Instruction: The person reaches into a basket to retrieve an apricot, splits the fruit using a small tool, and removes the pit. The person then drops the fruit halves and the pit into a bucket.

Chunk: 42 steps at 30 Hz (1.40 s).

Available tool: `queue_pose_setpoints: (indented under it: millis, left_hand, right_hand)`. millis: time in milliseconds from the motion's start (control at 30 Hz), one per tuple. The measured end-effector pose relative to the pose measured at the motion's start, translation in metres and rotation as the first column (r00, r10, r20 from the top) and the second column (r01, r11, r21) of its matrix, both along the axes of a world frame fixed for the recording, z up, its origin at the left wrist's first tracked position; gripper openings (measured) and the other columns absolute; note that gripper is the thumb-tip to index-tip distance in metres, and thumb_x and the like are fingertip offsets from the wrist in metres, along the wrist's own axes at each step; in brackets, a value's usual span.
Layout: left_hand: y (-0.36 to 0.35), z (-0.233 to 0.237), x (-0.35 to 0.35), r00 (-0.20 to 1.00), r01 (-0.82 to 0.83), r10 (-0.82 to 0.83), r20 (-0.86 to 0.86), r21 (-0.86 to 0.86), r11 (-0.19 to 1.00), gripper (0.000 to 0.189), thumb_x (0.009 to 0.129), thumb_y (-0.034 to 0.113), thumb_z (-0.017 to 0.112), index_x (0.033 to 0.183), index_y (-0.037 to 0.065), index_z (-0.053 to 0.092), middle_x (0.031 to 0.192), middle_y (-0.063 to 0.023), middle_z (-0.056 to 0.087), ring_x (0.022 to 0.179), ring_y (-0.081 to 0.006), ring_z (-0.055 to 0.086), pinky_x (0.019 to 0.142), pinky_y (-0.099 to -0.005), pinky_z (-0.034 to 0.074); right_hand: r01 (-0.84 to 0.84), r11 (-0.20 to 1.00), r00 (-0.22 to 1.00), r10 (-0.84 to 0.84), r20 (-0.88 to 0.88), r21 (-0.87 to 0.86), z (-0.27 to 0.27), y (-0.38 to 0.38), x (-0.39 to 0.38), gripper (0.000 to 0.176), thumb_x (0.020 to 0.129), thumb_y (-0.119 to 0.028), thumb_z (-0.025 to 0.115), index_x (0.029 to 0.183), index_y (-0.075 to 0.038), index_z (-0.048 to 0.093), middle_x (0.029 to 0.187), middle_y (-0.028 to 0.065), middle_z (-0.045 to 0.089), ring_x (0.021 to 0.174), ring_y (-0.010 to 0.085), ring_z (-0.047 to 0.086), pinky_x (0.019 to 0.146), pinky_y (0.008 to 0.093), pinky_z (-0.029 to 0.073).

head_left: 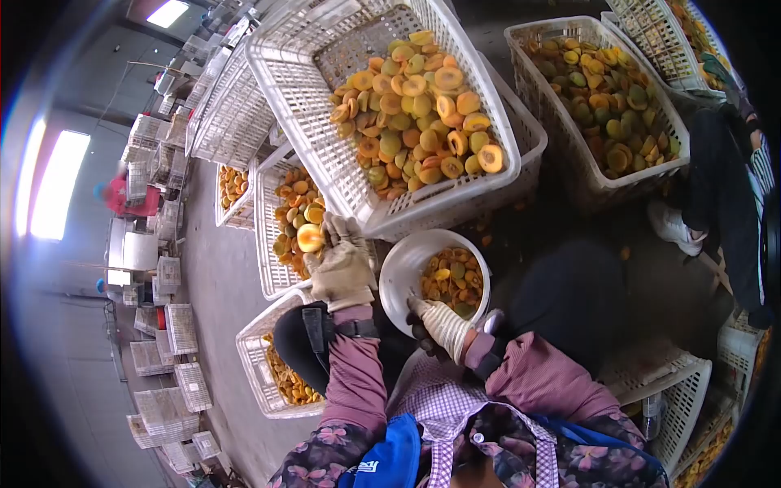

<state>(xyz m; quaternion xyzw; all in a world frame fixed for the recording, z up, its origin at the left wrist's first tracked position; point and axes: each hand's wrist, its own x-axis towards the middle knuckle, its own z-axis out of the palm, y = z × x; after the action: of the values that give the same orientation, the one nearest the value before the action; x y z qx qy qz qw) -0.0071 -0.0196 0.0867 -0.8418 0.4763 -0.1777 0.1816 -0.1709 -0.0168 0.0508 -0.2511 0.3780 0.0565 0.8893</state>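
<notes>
My left hand [340, 264], in a pale glove, holds a halved yellow-orange fruit [310, 237] at its fingertips, above a white basket of fruit halves [268, 244]. My right hand [441, 327], gloved and wrapped with light bands, is closed beside the near rim of a white bucket [396, 276]; what its fingers hold, if anything, is hidden. Orange-brown fruit pieces [452, 281] lie inside the bucket. Beyond my hands, a large white basket [366, 215] holds a heap of halved fruit [415, 114] and rests on another basket.
Another fruit-filled basket [602, 180] stands at the upper right, near a person's leg and white shoe [675, 228]. A basket [248, 346] with fruit pieces is beside my left knee. Stacked crates [167, 415] line the far left, near a person in red [130, 195].
</notes>
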Motion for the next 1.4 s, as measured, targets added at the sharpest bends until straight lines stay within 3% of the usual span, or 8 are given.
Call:
queue_pose_setpoints:
  millis: [600,700,767,833,967,1167,1300,1400]
  left_hand:
    - [-0.110,-0.109,0.096,0.528,0.026,-0.028,-0.849,-0.017,1.000,0.033,0.087,0.024,0.046,0.114,0.007,0.055,0.116,-0.0176,0.055,0.105,-0.0284,0.055,0.087,-0.0364,0.045]
    - [-0.054,-0.069,0.029,-0.566,-0.640,-0.634,-0.527,-0.205,0.741,0.025,0.091,0.011,0.043,0.112,0.000,0.050,0.100,-0.0137,0.060,0.091,-0.0210,0.059,0.080,-0.0269,0.047]
    - [-0.018,-0.032,-0.022,-0.062,-0.270,-0.753,-0.655,-0.716,0.644,0.026,0.094,0.013,0.041,0.115,-0.002,0.046,0.103,-0.0091,0.057,0.094,-0.0166,0.056,0.081,-0.0273,0.047]
    - [-0.003,-0.055,-0.029,-0.519,-0.735,-0.638,-0.569,-0.084,0.672,0.025,0.096,0.014,0.039,0.115,-0.001,0.046,0.107,-0.0087,0.056,0.095,-0.0173,0.056,0.082,-0.0277,0.047]
    - [0.008,-0.069,-0.043,0.001,-0.586,-0.723,-0.690,-0.587,0.559,0.029,0.097,0.023,0.038,0.109,0.000,0.050,0.096,-0.0075,0.059,0.084,-0.0155,0.058,0.079,-0.0285,0.049]
    - [0.005,-0.047,-0.041,-0.314,-0.748,-0.648,-0.693,-0.239,0.619,0.038,0.086,0.040,0.055,0.080,0.003,0.055,0.068,-0.0048,0.055,0.061,-0.0123,0.053,0.055,-0.0238,0.043]
    - [0.006,-0.037,-0.016,-0.224,0.097,-0.680,-0.698,-0.710,0.698,0.041,0.077,0.041,0.064,0.077,0.002,0.053,0.066,-0.0048,0.055,0.059,-0.0121,0.051,0.054,-0.0236,0.039]
    - [0.011,-0.012,-0.036,-0.564,-0.611,-0.451,-0.692,-0.018,0.792,0.034,0.088,0.036,0.051,0.082,0.002,0.055,0.069,-0.0071,0.056,0.061,-0.0149,0.053,0.056,-0.0264,0.042]
  right_hand:
    - [0.322,0.922,0.947,-0.316,0.060,-0.214,-0.047,-0.005,0.031,0.032,0.086,-0.042,0.055,0.078,-0.012,0.058,0.056,-0.0027,0.049,0.043,0.0100,0.045,0.039,0.0258,0.036]
    - [0.467,0.818,0.884,-0.446,0.142,-0.337,-0.025,-0.015,0.024,0.032,0.089,-0.033,0.054,0.102,-0.004,0.056,0.076,0.0059,0.059,0.063,0.0157,0.054,0.056,0.0292,0.045]
    - [0.319,0.537,0.934,-0.318,0.163,-0.780,-0.031,-0.019,0.022,0.035,0.090,-0.030,0.052,0.107,0.001,0.054,0.089,0.0141,0.061,0.078,0.0220,0.056,0.070,0.0323,0.046]
    - [0.228,0.551,0.960,-0.266,0.091,-0.802,-0.039,-0.017,0.025,0.037,0.090,-0.028,0.051,0.109,0.003,0.052,0.094,0.0192,0.061,0.085,0.0296,0.057,0.076,0.0356,0.045]
    - [0.089,0.450,0.980,-0.198,-0.002,-0.889,-0.020,-0.016,0.017,0.038,0.090,-0.029,0.050,0.112,0.003,0.051,0.095,0.0249,0.061,0.089,0.0405,0.057,0.076,0.0389,0.045]
    - [0.081,0.426,0.995,-0.094,0.045,-0.901,-0.079,0.001,0.029,0.041,0.088,-0.036,0.045,0.110,-0.001,0.049,0.080,0.0252,0.060,0.075,0.0407,0.058,0.067,0.0450,0.047]
    - [0.096,0.895,0.974,0.005,0.225,-0.435,-0.030,-0.004,0.010,0.041,0.087,-0.045,0.050,0.096,-0.005,0.054,0.058,0.0081,0.054,0.049,0.0219,0.054,0.045,0.0336,0.043]
    - [-0.009,0.987,0.956,0.055,0.289,-0.159,-0.002,-0.005,-0.008,0.039,0.086,-0.049,0.051,0.078,-0.011,0.054,0.050,-0.0014,0.045,0.039,0.0103,0.041,0.036,0.0241,0.032]
